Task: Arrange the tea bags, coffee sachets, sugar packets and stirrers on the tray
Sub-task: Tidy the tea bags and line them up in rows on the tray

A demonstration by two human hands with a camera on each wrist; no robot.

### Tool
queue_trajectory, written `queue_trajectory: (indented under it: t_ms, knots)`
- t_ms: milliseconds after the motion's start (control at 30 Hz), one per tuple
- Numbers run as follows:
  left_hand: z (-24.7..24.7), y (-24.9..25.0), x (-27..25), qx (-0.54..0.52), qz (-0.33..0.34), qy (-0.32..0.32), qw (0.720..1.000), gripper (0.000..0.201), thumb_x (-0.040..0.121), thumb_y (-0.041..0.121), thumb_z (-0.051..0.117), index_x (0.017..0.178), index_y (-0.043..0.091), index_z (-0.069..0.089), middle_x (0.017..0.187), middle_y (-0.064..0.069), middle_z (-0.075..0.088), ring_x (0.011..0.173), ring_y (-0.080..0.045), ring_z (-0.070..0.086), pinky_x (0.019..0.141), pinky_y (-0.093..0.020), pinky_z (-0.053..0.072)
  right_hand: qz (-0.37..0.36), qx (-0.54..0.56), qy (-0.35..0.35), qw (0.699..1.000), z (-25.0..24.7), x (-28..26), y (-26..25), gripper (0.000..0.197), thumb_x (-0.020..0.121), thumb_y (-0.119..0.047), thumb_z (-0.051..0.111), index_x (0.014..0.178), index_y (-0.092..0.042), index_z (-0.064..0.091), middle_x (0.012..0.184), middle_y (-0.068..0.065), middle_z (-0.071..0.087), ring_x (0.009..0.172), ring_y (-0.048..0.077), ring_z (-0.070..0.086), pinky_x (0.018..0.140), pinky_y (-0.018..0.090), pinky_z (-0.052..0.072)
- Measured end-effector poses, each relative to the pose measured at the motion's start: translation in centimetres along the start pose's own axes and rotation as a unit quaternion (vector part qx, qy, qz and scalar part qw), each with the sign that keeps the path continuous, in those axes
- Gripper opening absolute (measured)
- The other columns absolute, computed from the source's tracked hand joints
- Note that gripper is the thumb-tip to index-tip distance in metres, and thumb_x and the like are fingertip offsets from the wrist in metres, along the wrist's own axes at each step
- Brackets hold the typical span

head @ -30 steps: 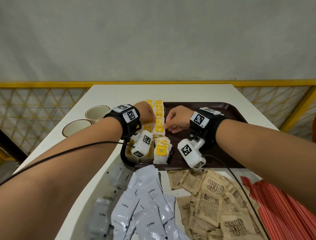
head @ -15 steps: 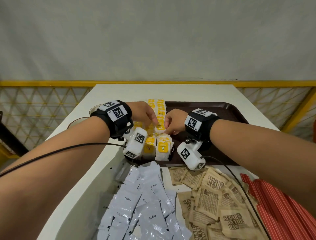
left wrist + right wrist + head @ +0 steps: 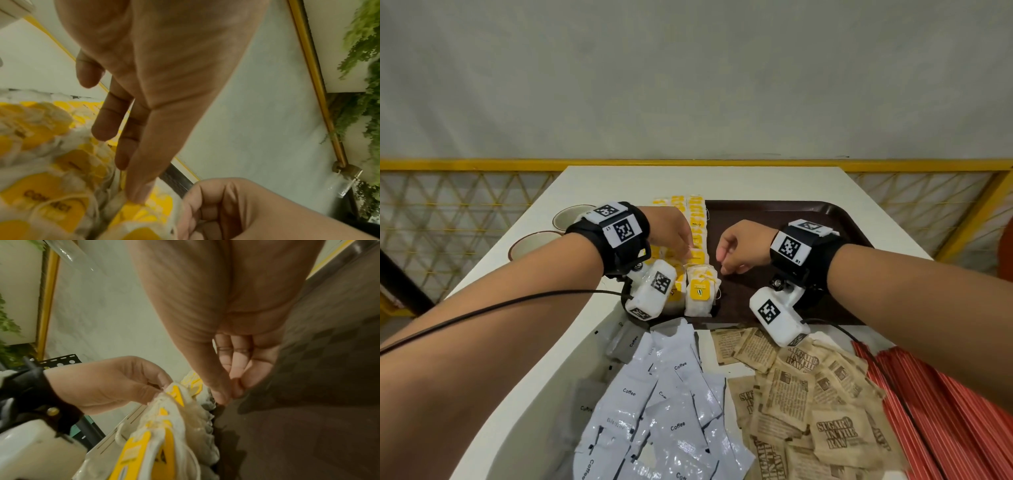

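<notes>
Yellow-tagged tea bags (image 3: 698,240) lie in two rows along the left side of the dark brown tray (image 3: 808,219). My left hand (image 3: 686,248) reaches over them with straight fingers, and its forefinger tip presses on one tea bag (image 3: 133,209). My right hand (image 3: 726,263) sits curled over the bare tray floor just right of the rows. In the right wrist view its thumb and fingertips (image 3: 232,391) meet with nothing seen between them. Coffee sachets (image 3: 664,411), brown sugar packets (image 3: 808,394) and red stirrers (image 3: 945,411) lie in heaps on the table in front of the tray.
Two cups (image 3: 571,216) (image 3: 534,243) stand on the white table (image 3: 722,181) left of the tray. The right part of the tray is bare. A yellow mesh railing (image 3: 448,212) runs behind the table. Cables trail from both wrist cameras.
My right hand has drawn back to the right, off the tea bag row, and now hovers curled over the tray floor. My left hand stays on the tea bags.
</notes>
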State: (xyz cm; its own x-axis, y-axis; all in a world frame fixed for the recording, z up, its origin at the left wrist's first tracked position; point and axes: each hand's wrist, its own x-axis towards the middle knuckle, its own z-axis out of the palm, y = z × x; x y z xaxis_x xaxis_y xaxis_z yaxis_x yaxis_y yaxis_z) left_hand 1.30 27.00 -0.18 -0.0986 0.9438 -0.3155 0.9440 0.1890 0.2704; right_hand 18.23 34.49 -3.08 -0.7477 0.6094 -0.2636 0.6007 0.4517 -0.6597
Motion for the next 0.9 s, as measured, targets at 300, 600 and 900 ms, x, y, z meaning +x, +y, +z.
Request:
queue_trajectory:
  t_ms: [300, 600, 900]
  knots:
    - [0.6, 0.4, 2.4, 0.04, -0.045, 0.045, 0.997, 0.024, 0.083, 0.029, 0.07, 0.099, 0.011, 0.07, 0.105, -0.005, 0.067, 0.091, -0.017, 0.058, 0.08, -0.029, 0.046, 0.012, 0.148, -0.012, 0.989, 0.2, -0.2, -0.9, 0.008, 0.089, -0.009, 0.064, 0.083, -0.011, 0.059, 0.077, 0.003, 0.068, 0.067, 0.012, 0.062, 0.062, 0.023, 0.051]
    - [-0.4, -1.1, -0.1, -0.062, 0.014, 0.026, 0.998, 0.008, 0.083, 0.019, 0.069, 0.087, 0.025, 0.072, 0.079, 0.013, 0.063, 0.079, -0.006, 0.057, 0.076, -0.02, 0.046, -0.021, 0.089, -0.014, 0.996, 0.8, -0.7, -1.3, 0.018, 0.08, -0.003, 0.073, 0.088, -0.011, 0.059, 0.073, 0.006, 0.063, 0.061, 0.011, 0.062, 0.053, 0.019, 0.05]
    - [0.7, -0.5, -0.2, -0.056, 0.018, 0.054, 0.997, 0.007, 0.088, 0.028, 0.065, 0.085, 0.023, 0.07, 0.077, 0.014, 0.061, 0.074, -0.002, 0.053, 0.07, -0.018, 0.04, 0.003, 0.166, 0.047, 0.985, 1.9, -0.4, -1.5, 0.02, 0.08, 0.002, 0.071, 0.084, -0.011, 0.056, 0.07, 0.006, 0.06, 0.061, 0.013, 0.061, 0.058, 0.025, 0.055]
